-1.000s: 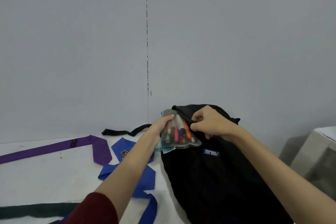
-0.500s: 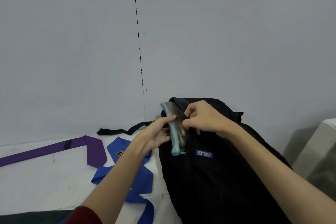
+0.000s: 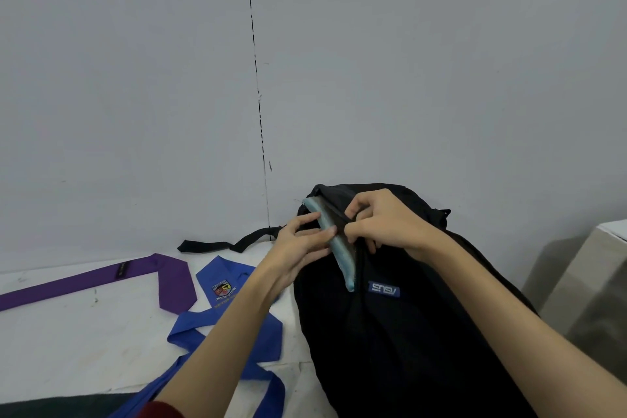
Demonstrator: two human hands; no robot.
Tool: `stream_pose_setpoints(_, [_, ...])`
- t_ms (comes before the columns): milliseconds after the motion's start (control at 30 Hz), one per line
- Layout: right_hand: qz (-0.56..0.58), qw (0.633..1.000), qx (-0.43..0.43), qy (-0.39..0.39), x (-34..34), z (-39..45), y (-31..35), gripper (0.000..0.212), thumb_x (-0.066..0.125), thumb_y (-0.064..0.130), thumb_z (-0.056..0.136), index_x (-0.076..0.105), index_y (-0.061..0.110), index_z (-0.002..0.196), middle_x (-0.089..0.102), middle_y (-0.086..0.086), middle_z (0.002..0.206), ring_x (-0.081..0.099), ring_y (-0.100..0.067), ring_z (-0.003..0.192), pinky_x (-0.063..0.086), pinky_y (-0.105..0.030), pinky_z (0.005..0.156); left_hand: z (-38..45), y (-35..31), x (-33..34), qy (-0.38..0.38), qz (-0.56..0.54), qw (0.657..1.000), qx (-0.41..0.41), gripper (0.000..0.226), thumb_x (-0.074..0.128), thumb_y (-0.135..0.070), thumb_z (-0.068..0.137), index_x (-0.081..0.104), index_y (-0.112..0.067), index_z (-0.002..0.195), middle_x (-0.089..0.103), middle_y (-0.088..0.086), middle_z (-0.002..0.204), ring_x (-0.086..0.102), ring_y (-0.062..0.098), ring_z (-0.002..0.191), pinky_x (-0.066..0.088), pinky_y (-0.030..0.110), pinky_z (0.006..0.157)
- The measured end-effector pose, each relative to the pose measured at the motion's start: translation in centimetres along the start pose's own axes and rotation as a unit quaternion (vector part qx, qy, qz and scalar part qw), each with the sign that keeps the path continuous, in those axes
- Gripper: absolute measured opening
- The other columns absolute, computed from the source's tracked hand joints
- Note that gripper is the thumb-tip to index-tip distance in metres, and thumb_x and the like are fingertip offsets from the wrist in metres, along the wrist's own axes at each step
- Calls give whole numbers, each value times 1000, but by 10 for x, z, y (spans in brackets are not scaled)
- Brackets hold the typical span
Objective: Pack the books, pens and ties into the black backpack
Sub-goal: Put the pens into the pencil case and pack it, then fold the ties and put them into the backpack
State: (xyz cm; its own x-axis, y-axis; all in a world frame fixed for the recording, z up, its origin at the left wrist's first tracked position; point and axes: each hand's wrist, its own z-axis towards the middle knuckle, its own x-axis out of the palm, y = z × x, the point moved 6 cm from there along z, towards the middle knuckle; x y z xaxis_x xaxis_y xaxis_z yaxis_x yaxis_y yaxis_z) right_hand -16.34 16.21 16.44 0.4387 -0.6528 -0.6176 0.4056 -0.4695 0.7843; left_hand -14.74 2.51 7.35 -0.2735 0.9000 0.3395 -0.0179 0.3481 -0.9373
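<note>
The black backpack (image 3: 400, 332) leans against the grey wall, a blue logo patch on its front. A clear pen pouch with a pale blue edge (image 3: 336, 248) sticks out of the front pocket; only that edge shows. My left hand (image 3: 302, 244) presses on the pouch with straight fingers. My right hand (image 3: 383, 224) pinches the pocket's edge near the zip and holds it apart. A purple tie (image 3: 101, 278) lies flat on the white surface at the left. A blue tie with a crest (image 3: 224, 316) lies crumpled beside the backpack, partly under my left forearm.
A black backpack strap (image 3: 224, 241) trails to the left along the wall's foot. A dark band (image 3: 61, 405) crosses the bottom left corner. A pale box (image 3: 590, 285) stands at the right, close to the backpack.
The pen pouch has turned edge-on and slid further into the backpack's front pocket; the pens no longer show. My left hand has shifted from gripping it to pressing it.
</note>
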Motion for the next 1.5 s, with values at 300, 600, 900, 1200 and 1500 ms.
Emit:
stream_pose_setpoints(300, [-37, 999, -21, -23, 2, 5, 0, 21, 69, 4, 68, 61, 13, 86, 56, 9, 54, 49, -6, 50, 40, -22, 58, -3, 4, 18, -24, 249, 956, 156, 20, 69, -12, 82, 65, -21, 100, 68, 2, 102, 65, 16, 98, 49, 25, 81])
stream_pose_setpoints(600, [-43, 997, -35, -47, 5, 9, -4, 18, 71, 5, 68, 65, 18, 79, 60, 8, 65, 49, 2, 55, 37, -14, 59, -6, 12, 24, 106, 553, 817, 124, 37, 41, -28, 98, 51, -25, 133, 43, -5, 144, 29, 19, 138, 10, 57, 114])
stream_pose_setpoints(900, [-478, 873, -93, -41, 67, -3, -26, 35, 47, 42, 93, 64, 18, 112, 56, 3, 116, 47, -19, 112, 28, -36, 96, -62, -11, -84, -16, 517, 848, 120, 22, 52, -16, 95, 69, -20, 109, 65, -8, 115, 54, 5, 110, 38, 22, 100])
stream_pose_setpoints(1200, [-375, 908, -182, -48, 144, -17, 12, 27, 44, 27, 93, 66, 12, 90, 64, -3, 93, 53, -23, 94, 34, -35, 83, -111, 36, -188, -86, 628, 773, -16, 43, 55, -22, 93, 47, -18, 136, 40, 7, 145, 38, 21, 133, 30, 29, 108])
stream_pose_setpoints(1500, [-309, 937, -90, 134, 221, -1, -15, 27, 49, 26, 93, 57, 13, 115, 59, -4, 117, 53, -24, 109, 39, -36, 92, -90, 29, -198, -238, 563, 791, 25, 27, 56, -1, 84, 64, -1, 110, 66, 13, 109, 57, 22, 90, 43, 26, 74])
